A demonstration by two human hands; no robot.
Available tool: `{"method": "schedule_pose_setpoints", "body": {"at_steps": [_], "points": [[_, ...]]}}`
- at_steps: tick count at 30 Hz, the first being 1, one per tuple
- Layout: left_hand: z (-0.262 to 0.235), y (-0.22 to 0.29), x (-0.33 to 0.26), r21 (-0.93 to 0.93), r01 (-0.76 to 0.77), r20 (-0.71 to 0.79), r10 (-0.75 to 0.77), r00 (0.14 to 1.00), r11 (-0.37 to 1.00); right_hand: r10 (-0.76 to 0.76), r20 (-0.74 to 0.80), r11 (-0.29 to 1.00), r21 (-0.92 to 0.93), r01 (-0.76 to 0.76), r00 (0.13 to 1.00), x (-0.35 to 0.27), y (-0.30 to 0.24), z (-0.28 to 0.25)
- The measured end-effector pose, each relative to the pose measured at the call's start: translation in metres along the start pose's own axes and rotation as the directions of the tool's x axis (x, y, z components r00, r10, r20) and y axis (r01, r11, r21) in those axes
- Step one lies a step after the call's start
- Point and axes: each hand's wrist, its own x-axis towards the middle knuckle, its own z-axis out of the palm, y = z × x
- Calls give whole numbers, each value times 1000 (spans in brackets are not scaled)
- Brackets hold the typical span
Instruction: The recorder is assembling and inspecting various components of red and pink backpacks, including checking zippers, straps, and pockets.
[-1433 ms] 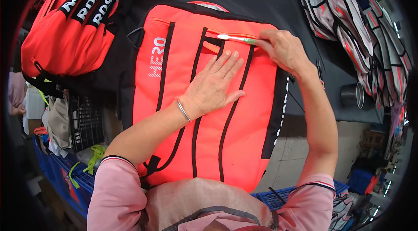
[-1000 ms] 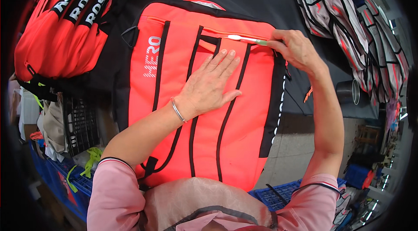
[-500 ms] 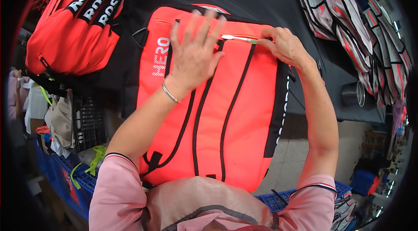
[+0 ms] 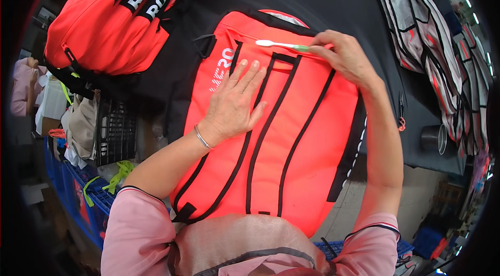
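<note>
A bright red-orange backpack (image 4: 317,146) with black piping and straps lies flat in front of me, its lower end against my apron. My left hand (image 4: 237,100) rests on its panel, palm down and fingers stretched out, just below the white lettering. Near the bag's top right, my right hand (image 4: 341,57) pinches the green end of a toothbrush (image 4: 284,46). The brush's white end points left, over the upper part of the bag. Whether its bristles touch the fabric I cannot tell.
Stacked red bags (image 4: 104,41) with black bands lie at the far left. Grey-and-black bag pieces (image 4: 416,31) are piled at the right, near small snips (image 4: 401,112) and a metal cup (image 4: 433,139). A black crate (image 4: 117,133) and blue basket (image 4: 67,187) stand at the left.
My left hand has come down from the bag's top edge and now lies flat on the panel. My right hand keeps hold of the toothbrush, more of which shows. The view has shifted leftward.
</note>
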Motion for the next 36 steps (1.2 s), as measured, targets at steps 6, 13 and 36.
{"method": "schedule_pose_setpoints", "body": {"at_steps": [6,13,36], "points": [[1,0,0,-50,31,1,-31,1000,998,25,67,996,86,-31,997,41,-3,39],[-1,-2,-2,-50,45,24,-44,999,998,183,281,977,-155,-144,942,37,-8,-6],[0,-3,-1,-96,53,25,-51,998,994,228,331,965,-203,-167,916,19,17,-37]]}}
